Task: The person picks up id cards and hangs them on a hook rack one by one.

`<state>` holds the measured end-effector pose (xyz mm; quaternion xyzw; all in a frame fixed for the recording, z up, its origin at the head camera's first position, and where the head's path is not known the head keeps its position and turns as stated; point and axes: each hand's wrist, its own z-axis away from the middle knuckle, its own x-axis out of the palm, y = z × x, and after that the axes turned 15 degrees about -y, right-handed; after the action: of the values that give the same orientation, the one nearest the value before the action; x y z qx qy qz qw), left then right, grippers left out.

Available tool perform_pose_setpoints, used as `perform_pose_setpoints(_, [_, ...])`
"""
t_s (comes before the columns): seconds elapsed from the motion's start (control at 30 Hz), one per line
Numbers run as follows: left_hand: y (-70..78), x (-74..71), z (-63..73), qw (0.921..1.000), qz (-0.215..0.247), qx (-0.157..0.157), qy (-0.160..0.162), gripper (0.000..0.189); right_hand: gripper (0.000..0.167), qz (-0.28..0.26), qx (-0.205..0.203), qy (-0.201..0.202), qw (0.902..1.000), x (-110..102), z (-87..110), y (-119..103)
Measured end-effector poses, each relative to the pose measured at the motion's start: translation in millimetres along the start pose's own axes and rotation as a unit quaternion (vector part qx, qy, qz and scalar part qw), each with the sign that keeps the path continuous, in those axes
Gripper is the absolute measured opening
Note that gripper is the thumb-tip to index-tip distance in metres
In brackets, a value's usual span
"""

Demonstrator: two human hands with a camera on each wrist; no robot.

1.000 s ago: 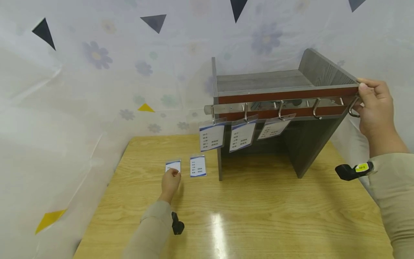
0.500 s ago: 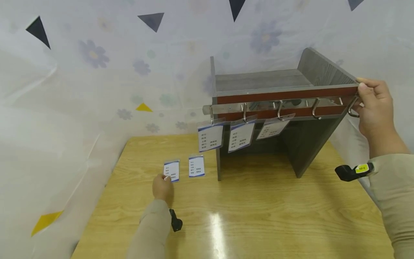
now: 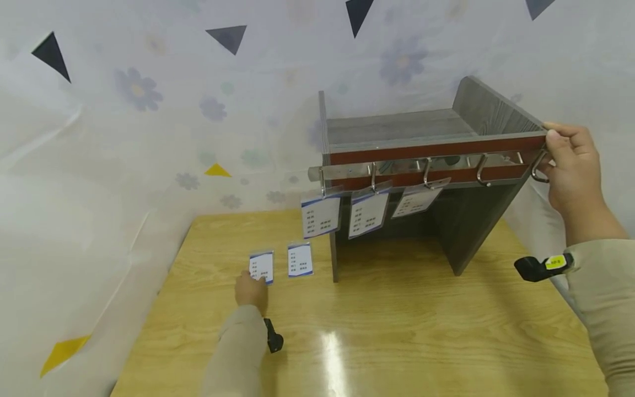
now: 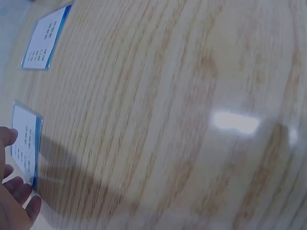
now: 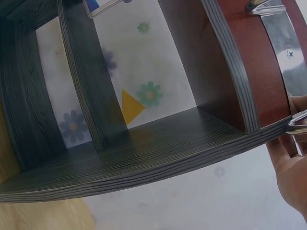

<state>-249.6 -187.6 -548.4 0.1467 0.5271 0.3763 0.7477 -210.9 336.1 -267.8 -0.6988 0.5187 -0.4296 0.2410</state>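
My left hand is at the lower left corner of a badge card in a clear sleeve lying on the table. In the left wrist view, the thumb overlaps that card and the other fingers are by its lower end, loosely bent. A second badge card lies flat just to the right. With its thumb in front, my right hand grips the right front corner of a grey wooden rack. Three badge cards, such as the middle one, hang from the rack's metal hooks.
The rack stands on a wood-grain table near a flower-patterned backdrop. A hook right of the hanging cards holds nothing. Another hook is beside my right hand. The rack's side panel spans the right wrist view.
My left hand has moved from over the left card's lower part to its lower left corner, uncovering more of it. My right hand stays on the rack; the head view shifts slightly.
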Motion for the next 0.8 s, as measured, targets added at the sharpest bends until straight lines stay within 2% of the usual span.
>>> perform_pose_setpoints(0.13, [4.2,3.8,-2.6,0.9996,-0.020,-0.017,0.007,0.052,0.024,-0.006,-0.001,-0.002,1.0000,-0.2,0.5,-0.2])
perform_pose_setpoints(0.2, [8.1,4.3,-1.7,0.9995,-0.017,-0.026,0.006,0.054,0.024,-0.010,-0.002,-0.003,0.9999,-0.1,0.7,-0.6])
perform_pose_setpoints(0.47, [16.4,4.6,3.3,0.9972,-0.059,-0.045,0.007,0.064,0.025,-0.016,-0.002,-0.002,0.9999,-0.9,0.1,0.3])
perform_pose_setpoints(0.7, [16.8,8.9,4.2,0.9929,-0.108,-0.050,0.013,0.061,0.025,-0.011,-0.009,-0.010,0.9999,-2.3,0.7,0.5])
perform_pose_setpoints(0.8, [18.0,9.7,5.0,0.9933,-0.100,-0.055,0.016,0.062,0.023,-0.011,-0.011,-0.012,0.9998,-2.2,0.7,0.1])
